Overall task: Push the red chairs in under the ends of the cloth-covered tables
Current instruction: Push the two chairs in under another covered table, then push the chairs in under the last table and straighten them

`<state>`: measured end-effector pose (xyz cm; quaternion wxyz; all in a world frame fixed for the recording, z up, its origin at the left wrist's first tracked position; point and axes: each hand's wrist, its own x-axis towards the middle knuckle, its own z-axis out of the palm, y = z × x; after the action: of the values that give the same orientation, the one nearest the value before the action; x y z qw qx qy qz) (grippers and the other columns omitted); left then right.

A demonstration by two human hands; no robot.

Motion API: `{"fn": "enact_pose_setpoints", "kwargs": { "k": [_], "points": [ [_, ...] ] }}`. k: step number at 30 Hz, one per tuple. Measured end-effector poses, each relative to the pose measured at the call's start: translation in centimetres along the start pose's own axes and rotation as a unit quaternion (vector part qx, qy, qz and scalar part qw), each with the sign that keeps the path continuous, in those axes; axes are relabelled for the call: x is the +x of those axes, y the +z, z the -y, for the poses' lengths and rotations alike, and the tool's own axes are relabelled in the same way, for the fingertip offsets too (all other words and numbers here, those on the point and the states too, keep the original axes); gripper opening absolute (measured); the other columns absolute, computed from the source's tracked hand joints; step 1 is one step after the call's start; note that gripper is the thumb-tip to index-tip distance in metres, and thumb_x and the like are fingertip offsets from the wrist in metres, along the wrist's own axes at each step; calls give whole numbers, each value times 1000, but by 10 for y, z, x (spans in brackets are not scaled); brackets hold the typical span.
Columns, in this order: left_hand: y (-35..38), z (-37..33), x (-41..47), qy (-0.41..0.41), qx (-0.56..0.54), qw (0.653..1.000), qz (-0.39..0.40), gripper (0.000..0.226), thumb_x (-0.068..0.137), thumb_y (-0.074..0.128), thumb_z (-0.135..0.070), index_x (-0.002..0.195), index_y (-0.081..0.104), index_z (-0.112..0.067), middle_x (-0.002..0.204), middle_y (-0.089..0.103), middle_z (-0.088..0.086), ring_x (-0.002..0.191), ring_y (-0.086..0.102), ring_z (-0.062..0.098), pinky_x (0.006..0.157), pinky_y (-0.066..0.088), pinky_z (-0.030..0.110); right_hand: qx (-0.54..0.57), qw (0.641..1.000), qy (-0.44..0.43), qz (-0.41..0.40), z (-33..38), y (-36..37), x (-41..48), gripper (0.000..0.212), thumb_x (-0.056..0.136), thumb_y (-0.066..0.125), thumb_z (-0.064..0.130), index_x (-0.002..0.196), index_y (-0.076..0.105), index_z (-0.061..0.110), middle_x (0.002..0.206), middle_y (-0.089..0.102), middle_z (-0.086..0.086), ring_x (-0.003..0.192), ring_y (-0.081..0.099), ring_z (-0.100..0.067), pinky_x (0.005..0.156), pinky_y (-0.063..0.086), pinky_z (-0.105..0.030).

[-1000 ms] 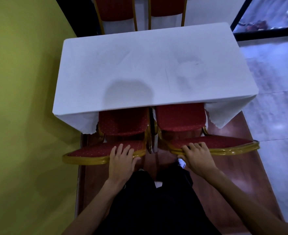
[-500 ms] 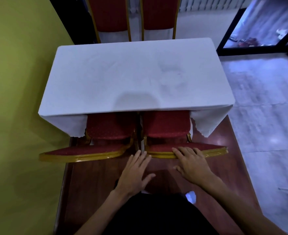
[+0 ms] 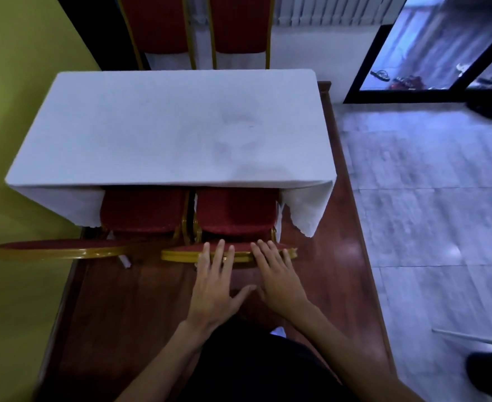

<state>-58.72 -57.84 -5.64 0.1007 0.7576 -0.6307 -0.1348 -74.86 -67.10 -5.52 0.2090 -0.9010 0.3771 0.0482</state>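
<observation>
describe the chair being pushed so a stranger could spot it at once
Find the white cloth-covered table by the yellow-green wall; two gold-framed red chairs sit tucked under its near end. Take the chair farther from the wall, nearer the grey tiled floor. Unlike its neighbour, it has the left hand and right hand flat on its backrest.

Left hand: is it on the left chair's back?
No, the left hand rests on the right chair's back, beside the right hand.
</observation>
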Motion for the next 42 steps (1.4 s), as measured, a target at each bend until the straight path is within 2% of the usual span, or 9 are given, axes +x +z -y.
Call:
{"fn": "enact_pose_setpoints", "kwargs": {
  "k": [4,8,12,15,22,28,33,39,42],
  "points": [
    [7,-22,17,20,60,998,20,79,91,33,-73,151,34,-20,161,19,4,150,6,32,115,10,65,32,999,-30,-21,-17,4,0,86,88,60,23,158,11,12,165,14,-7,153,3,-23,124,5,-47],
    [13,-33,29,34,77,996,-1,66,96,35,-65,145,42,-22,159,29,4,149,13,29,114,4,67,56,996,-66,-24,-51,5,3,75,93,54,25,157,17,12,164,19,-7,153,10,-23,125,9,-45],
    [22,-55,51,36,104,994,18,61,98,33,-62,141,49,-21,152,40,7,145,27,30,114,11,64,91,994,-38,53,-109,-4,14,74,96,53,43,157,20,17,164,18,-9,152,11,-27,123,4,-46],
    [25,-74,87,-7,96,994,45,64,97,29,-63,142,48,-21,151,42,8,142,32,31,114,20,61,110,990,-24,84,-167,-26,27,76,95,48,61,157,23,25,163,21,-8,152,13,-27,122,4,-49],
    [19,-133,229,-45,17,997,65,72,93,23,-62,150,37,-19,159,27,7,148,18,28,117,14,54,74,996,18,49,-296,-115,91,70,99,36,59,154,30,18,159,31,-8,148,24,-25,118,16,-48],
    [13,-183,376,-9,5,999,50,70,96,33,-59,150,35,-14,158,28,12,147,21,31,118,18,53,57,995,53,58,-382,-195,177,68,102,35,56,156,23,18,162,26,-12,150,19,-29,119,11,-50],
    [17,-192,485,-19,34,993,107,72,98,34,-57,155,16,-18,163,13,8,149,13,29,119,15,46,26,994,68,82,-452,-241,245,70,101,32,58,156,25,15,160,28,-13,149,21,-30,119,12,-53],
    [9,-190,604,10,109,984,138,74,99,36,-56,156,14,-15,162,17,12,147,18,33,117,21,47,-9,993,69,95,-540,-288,328,70,101,32,59,155,25,15,159,30,-16,148,22,-34,119,13,-56],
    [4,-184,659,-28,125,983,134,74,99,35,-56,156,12,-14,161,17,13,147,18,35,117,21,48,-31,994,55,91,-579,-311,373,70,101,32,59,155,27,14,157,34,-16,146,26,-35,118,15,-56]
  ]
}}
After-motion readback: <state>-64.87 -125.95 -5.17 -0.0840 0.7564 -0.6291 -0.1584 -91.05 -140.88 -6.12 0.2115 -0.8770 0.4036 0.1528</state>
